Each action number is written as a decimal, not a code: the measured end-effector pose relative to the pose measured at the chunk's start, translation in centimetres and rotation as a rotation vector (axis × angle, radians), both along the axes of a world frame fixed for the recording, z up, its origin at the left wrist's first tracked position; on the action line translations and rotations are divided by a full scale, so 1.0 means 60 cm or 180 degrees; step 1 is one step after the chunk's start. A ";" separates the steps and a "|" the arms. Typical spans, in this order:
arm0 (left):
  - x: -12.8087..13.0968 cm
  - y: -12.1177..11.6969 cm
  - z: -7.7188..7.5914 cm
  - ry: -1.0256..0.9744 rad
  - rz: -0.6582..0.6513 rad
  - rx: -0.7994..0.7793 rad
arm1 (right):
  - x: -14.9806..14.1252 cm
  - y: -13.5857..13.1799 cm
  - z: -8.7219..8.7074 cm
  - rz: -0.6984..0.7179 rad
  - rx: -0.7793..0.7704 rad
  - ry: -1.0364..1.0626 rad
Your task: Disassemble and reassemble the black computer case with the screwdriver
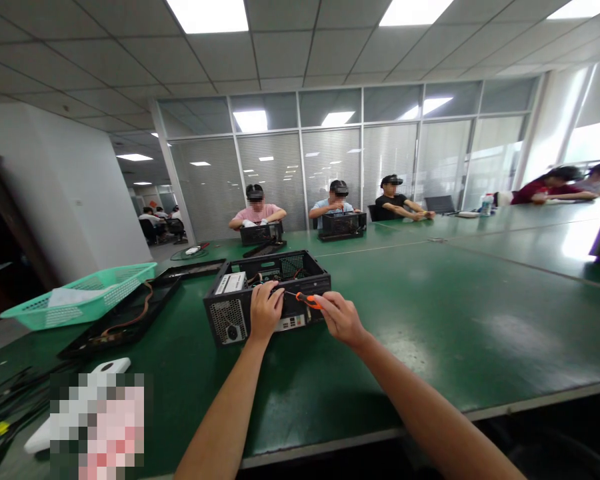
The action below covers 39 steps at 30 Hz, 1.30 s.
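Observation:
An open black computer case [313,285] lies on the green table in front of me, its top side uncovered. A power supply [227,319] with a white label and a perforated face fills its left end. My left hand [265,310] is closed over the case's near upper edge, thumb and index finger close to the screwdriver's tip. An orange and black screwdriver [309,301] is gripped in my right hand [343,320], its shaft pointing left at the case's near side. Whether the tip sits on a screw is too small to tell.
A green plastic basket [95,283] and a black case panel [125,320] lie to the left. Black cables [10,400] and a white object [87,393] are at near left. Across the table [430,313], people sit, two with computer cases [341,225].

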<state>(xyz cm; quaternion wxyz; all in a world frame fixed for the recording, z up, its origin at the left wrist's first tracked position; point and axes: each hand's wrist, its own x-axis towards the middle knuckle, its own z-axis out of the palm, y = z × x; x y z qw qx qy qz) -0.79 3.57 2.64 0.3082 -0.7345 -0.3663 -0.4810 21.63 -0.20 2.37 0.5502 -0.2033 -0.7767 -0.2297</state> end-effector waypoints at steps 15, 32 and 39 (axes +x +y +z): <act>0.002 -0.006 0.001 0.0192 0.0246 -0.0042 | -0.002 0.003 -0.001 0.0027 -0.0164 0.0051; 0.010 -0.011 0.001 0.0519 0.0667 -0.0083 | -0.005 -0.004 0.003 -0.0085 -0.0221 0.0028; 0.008 -0.008 0.000 0.0458 0.0640 -0.0070 | -0.003 -0.003 0.000 -0.0130 -0.0247 -0.0020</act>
